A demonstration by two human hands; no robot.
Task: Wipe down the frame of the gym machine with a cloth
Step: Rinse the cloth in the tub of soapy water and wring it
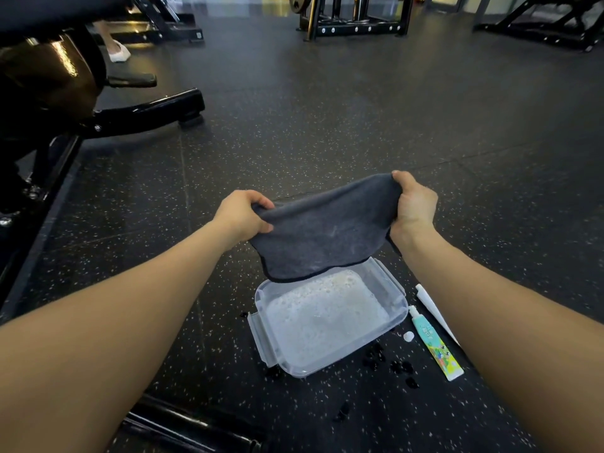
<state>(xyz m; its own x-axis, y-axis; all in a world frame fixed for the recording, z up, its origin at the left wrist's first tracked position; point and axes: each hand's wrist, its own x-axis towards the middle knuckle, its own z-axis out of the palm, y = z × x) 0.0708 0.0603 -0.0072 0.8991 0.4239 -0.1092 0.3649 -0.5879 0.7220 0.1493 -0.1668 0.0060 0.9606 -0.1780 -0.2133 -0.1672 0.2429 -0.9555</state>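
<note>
A dark grey cloth (322,233) hangs stretched between both hands above a clear plastic tub (397,294) of foamy white water on the floor. My left hand (243,215) grips the cloth's left corner. My right hand (413,204) grips its right corner, slightly higher. The cloth's lower edge hangs just above the tub's far rim. The black frame of the gym machine (143,112) stands at the left, apart from both hands.
A small colourful tube (436,344) with its white cap (408,336) off lies right of the tub, beside a white tube (431,305). Dark water drops spot the speckled rubber floor. Another black bar (183,423) lies near my left elbow. Racks and a person's foot (118,51) stand far off.
</note>
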